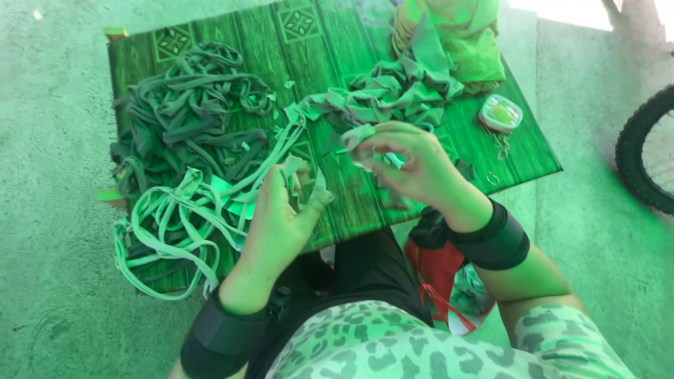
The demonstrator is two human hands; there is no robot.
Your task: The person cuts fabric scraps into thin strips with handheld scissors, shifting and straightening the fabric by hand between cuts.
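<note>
Small clear plastic container (pixel 500 113) on board's right side; red bag (pixel 439 270) below edge.

A single head-worn camera looks steeply down and forward over the person's lap onto the low wooden board (pixel 330 63), which fills the upper middle of the frame at close range. Concrete floor surrounds the board on all sides, and a bicycle wheel (pixel 649 151) cuts the right edge beyond the board.
</note>
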